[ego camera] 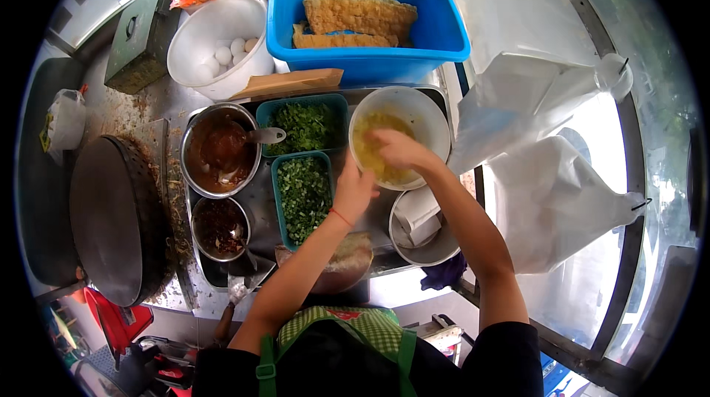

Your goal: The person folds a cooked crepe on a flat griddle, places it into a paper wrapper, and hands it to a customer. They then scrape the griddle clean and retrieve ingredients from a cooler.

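Observation:
My right hand (396, 148) reaches into a white plastic bowl (435, 119) that holds a yellow shredded food (402, 122). Motion blurs its fingers, so whether they pinch any of the food is unclear. At the bowl's lower left rim is my left hand (355, 189), its fingers along the outside and a red string on the wrist. Beside it stands a green tub of chopped scallion (302, 191), with another tub of chopped leafy herbs (302, 126) behind. Below the white bowl, a metal bowl (402, 250) contains folded white paper or bags (419, 214).
To the left are a pot of red-brown sauce (222, 144), a smaller chili pot (219, 228) and a round griddle (108, 219). A blue bin (366, 55) with fried flat sheets (360, 14) and a bowl of eggs (183, 44) stand behind. Plastic bags (554, 203) hang right.

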Available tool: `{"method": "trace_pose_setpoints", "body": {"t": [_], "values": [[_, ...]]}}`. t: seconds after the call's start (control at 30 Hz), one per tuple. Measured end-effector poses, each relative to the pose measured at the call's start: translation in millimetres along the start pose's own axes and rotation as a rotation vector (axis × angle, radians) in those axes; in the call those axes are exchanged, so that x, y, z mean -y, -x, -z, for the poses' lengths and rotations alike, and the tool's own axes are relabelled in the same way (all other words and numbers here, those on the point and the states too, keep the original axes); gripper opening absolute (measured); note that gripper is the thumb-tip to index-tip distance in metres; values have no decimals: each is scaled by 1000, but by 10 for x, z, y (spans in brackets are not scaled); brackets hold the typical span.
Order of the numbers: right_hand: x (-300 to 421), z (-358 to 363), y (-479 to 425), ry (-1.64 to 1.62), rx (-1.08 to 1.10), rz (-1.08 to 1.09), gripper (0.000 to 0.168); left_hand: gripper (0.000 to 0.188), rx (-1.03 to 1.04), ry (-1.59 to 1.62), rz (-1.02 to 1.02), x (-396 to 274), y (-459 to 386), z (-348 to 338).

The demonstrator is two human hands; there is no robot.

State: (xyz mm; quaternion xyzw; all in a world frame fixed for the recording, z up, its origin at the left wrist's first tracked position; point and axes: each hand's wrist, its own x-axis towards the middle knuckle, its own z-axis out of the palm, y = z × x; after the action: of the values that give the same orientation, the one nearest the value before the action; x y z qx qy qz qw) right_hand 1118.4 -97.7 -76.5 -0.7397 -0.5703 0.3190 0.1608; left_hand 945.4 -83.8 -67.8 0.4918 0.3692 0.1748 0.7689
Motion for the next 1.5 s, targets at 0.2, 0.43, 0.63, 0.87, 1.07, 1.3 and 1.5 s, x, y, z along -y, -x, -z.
{"method": "trace_pose_setpoints", "body": {"t": [0.2, 0.43, 0.63, 0.87, 1.07, 1.3, 1.5], "values": [[-252, -13, 81, 744, 179, -236, 35, 48, 36, 213, 25, 54, -13, -47], [-122, -38, 13, 380, 375, -95, 24, 44, 17, 291, 44, 33, -17, -19], [-389, 48, -84, 16, -202, -326, 27, 43, 37, 95, 91, -15, -5, -16], [-148, -205, -543, -14, -149, -410, 33, 44, 71, -12, 36, 49, -95, 57], [264, -23, -208, -195, 98, -77, 37, 51, -15, 68, -43, 225, -122, 50], [-141, -27, -44, -194, -46, -265, 37, 54, -10, 121, -58, 135, -84, -14], [60, -168, -77, -106, 84, -375, 34, 47, 45, 88, 8, 76, -75, 32]]}}
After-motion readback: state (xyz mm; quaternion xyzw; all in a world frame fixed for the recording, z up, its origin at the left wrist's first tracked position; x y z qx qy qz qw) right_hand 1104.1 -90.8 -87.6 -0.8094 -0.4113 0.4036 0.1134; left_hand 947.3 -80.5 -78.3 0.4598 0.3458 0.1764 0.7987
